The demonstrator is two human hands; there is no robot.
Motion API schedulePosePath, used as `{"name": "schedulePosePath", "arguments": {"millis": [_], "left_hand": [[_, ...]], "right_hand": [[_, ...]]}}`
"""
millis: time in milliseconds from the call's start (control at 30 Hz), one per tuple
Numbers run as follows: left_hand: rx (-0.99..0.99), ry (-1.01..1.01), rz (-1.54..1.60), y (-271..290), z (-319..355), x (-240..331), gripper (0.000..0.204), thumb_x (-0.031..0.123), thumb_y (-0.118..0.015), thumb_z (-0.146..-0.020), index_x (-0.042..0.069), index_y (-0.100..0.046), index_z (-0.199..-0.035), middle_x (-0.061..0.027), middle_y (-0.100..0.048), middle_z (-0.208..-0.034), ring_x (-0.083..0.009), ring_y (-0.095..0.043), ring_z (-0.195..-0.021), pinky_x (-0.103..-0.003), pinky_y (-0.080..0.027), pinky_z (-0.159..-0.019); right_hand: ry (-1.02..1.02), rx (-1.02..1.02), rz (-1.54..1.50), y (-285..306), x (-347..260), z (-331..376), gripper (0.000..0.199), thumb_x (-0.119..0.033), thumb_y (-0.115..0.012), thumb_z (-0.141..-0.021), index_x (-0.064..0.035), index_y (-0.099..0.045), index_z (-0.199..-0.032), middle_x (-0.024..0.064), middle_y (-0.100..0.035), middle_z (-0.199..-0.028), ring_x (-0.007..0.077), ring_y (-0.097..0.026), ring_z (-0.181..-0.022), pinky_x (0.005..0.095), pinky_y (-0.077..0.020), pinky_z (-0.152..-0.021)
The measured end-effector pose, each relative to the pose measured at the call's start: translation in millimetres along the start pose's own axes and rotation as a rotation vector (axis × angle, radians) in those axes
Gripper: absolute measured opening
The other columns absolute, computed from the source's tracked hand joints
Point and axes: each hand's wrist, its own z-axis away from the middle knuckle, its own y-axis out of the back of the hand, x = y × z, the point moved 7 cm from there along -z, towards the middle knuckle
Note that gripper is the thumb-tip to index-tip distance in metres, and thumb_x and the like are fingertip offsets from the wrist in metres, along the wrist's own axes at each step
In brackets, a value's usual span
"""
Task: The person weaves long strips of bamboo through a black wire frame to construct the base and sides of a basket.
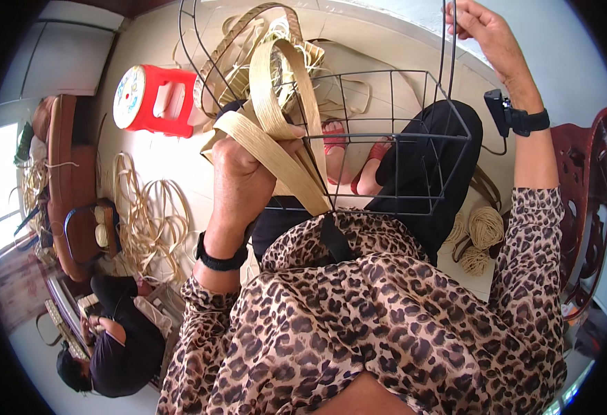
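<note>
A black wire basket frame with tall wire handles stands tilted over my lap. My left hand is closed at its left side, gripping a flat pale straw strip. The strip rises from that hand in a wide loop, and one length crosses down to the frame's near rim. My right hand is raised at the upper right, its fingers curled beside the handle wires. Whatever those fingertips hold is hidden. A black strap with a small device is on my right wrist.
A red stool stands left, beside a straw basket filled with loose strips. Coiled strips lie on the tiled floor. Yarn balls sit by a dark carved chair. Another person works at lower left.
</note>
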Motion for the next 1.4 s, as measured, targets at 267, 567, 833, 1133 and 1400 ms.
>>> {"name": "schedulePosePath", "arguments": {"millis": [267,567,833,1133,1400], "left_hand": [[0.152,-0.211,-0.034,16.4,9.3,-1.1,0.012,0.002,-0.067,-0.074,0.005,-0.068,-0.086,-0.0053,-0.063,-0.072,-0.0155,-0.062,-0.063,-0.026,-0.050,-0.056],[0.166,-0.328,-0.027,1.0,-13.1,-14.0,0.011,0.004,-0.070,-0.068,0.005,-0.068,-0.079,-0.0082,-0.064,-0.068,-0.0222,-0.063,-0.062,-0.030,-0.049,-0.057],[0.141,-0.512,-0.199,-25.4,-30.5,-9.4,0.014,0.006,-0.070,-0.068,0.005,-0.068,-0.082,-0.0086,-0.065,-0.069,-0.0219,-0.063,-0.060,-0.031,-0.048,-0.056],[0.219,-0.632,-0.179,-37.8,-31.0,-1.3,0.014,0.014,-0.068,-0.058,0.011,-0.066,-0.071,-0.0063,-0.060,-0.060,-0.0258,-0.058,-0.053,-0.035,-0.045,-0.049],[0.208,-0.557,-0.182,-33.3,-44.4,1.8,0.008,0.013,-0.066,-0.075,0.006,-0.062,-0.074,-0.0088,-0.057,-0.059,-0.0263,-0.055,-0.054,-0.033,-0.043,-0.052]], "right_hand": [[0.366,0.362,0.259,13.7,-74.7,91.3,0.022,-0.009,-0.059,-0.082,0.0010,-0.055,-0.101,0.0100,-0.059,-0.092,0.0170,-0.059,-0.075,0.0268,-0.0490,-0.068],[0.421,-0.363,-0.044,-139.7,-151.4,180.6,0.037,-0.005,-0.065,-0.077,0.0024,-0.052,-0.111,0.0157,-0.059,-0.104,0.0235,-0.063,-0.084,0.0305,-0.0513,-0.074],[0.036,-0.420,-0.262,-177.8,-107.3,171.7,0.028,-0.012,-0.064,-0.082,0.0036,-0.055,-0.102,0.0103,-0.064,-0.085,0.0132,-0.063,-0.076,0.0256,-0.0521,-0.070],[-0.012,-0.318,-0.248,-170.4,-124.2,129.8,0.020,-0.018,-0.060,-0.086,0.0006,-0.056,-0.090,0.0048,-0.060,-0.067,0.0061,-0.058,-0.064,0.0194,-0.0450,-0.052],[0.550,-0.659,0.606,-114.7,-72.0,229.5,0.006,-0.011,-0.062,-0.071,-0.0058,-0.061,-0.075,0.0037,-0.058,-0.088,0.0216,-0.053,-0.094,0.0335,-0.0421,-0.081]]}}
